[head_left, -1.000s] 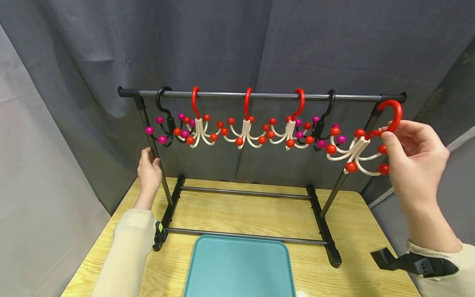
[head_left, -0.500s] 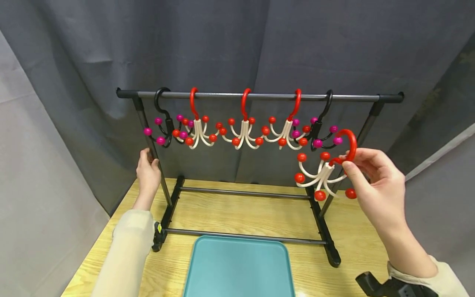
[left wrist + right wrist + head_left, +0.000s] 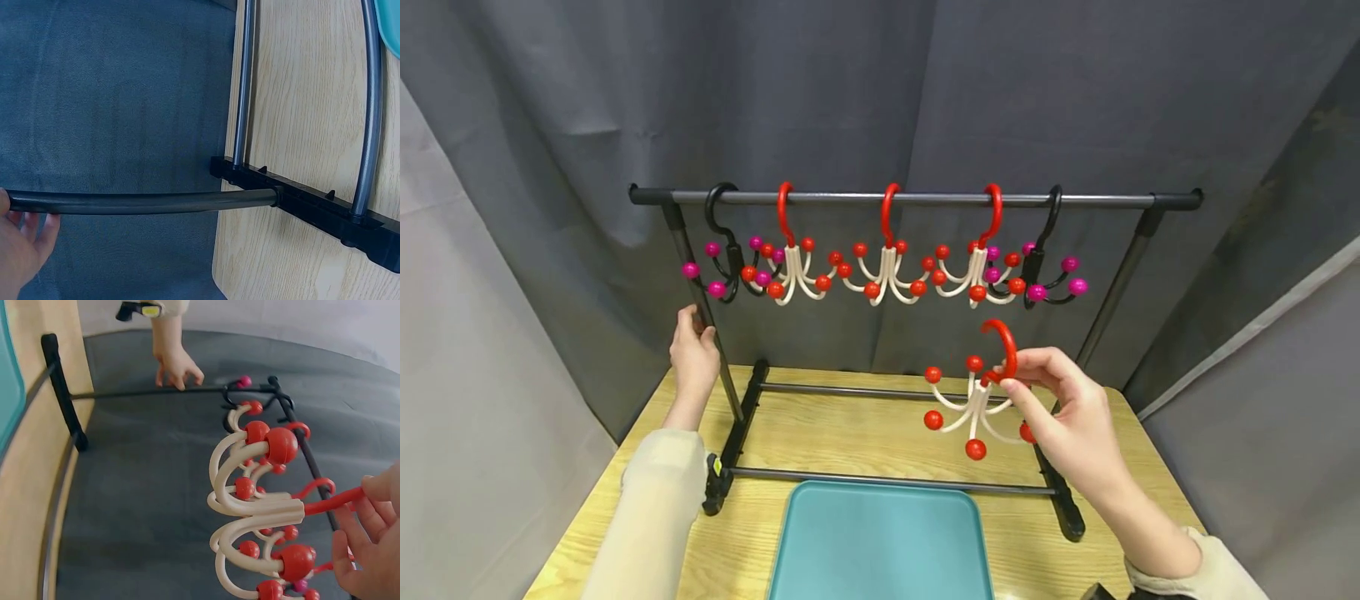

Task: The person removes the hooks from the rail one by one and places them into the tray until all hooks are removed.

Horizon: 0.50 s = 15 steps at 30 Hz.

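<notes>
Red-hooked hanger [image 3: 981, 398] is held below the bar [image 3: 1101, 200] of the rack [image 3: 742, 425], not hung; low on its hook [image 3: 1011, 347] it is pinched by the right hand [image 3: 1067, 408], presumably so the curve is left free. By the left hand [image 3: 693, 358], the rack's left upright [image 3: 727, 377] is gripped, perhaps for steadiness.
</notes>
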Each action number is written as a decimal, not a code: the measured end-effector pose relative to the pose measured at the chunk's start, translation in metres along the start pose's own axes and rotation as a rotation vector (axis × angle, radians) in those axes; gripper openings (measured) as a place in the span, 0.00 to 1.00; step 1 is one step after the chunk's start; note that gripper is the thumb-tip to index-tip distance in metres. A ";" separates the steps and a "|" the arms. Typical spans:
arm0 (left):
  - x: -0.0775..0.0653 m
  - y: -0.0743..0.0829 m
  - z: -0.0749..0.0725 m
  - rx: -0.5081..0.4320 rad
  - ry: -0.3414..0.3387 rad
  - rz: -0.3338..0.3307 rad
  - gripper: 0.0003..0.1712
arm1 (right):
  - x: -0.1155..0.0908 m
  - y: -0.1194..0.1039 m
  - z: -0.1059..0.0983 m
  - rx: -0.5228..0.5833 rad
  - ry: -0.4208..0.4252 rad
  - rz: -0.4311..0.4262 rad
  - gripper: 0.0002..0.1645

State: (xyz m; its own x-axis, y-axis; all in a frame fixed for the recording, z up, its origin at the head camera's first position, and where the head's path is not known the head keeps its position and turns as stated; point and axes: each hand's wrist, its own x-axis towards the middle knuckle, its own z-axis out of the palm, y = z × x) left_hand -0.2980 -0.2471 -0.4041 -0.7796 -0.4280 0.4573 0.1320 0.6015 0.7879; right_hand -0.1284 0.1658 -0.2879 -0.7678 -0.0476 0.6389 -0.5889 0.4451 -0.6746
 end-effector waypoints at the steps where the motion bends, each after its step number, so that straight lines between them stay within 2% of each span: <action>1: 0.000 0.000 0.000 0.000 0.000 0.000 0.20 | -0.001 0.001 0.004 0.002 -0.012 -0.002 0.15; 5: 0.001 0.000 -0.001 -0.001 0.000 0.005 0.20 | -0.009 0.007 0.022 0.039 -0.059 0.016 0.14; 15: 0.002 0.000 -0.003 0.001 0.013 0.023 0.19 | -0.032 0.027 0.068 0.090 -0.173 0.141 0.10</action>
State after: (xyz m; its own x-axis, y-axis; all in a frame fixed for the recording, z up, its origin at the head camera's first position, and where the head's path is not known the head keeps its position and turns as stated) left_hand -0.2975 -0.2495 -0.4021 -0.7685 -0.4224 0.4807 0.1492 0.6123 0.7764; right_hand -0.1366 0.1181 -0.3515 -0.8714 -0.1469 0.4681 -0.4868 0.3769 -0.7880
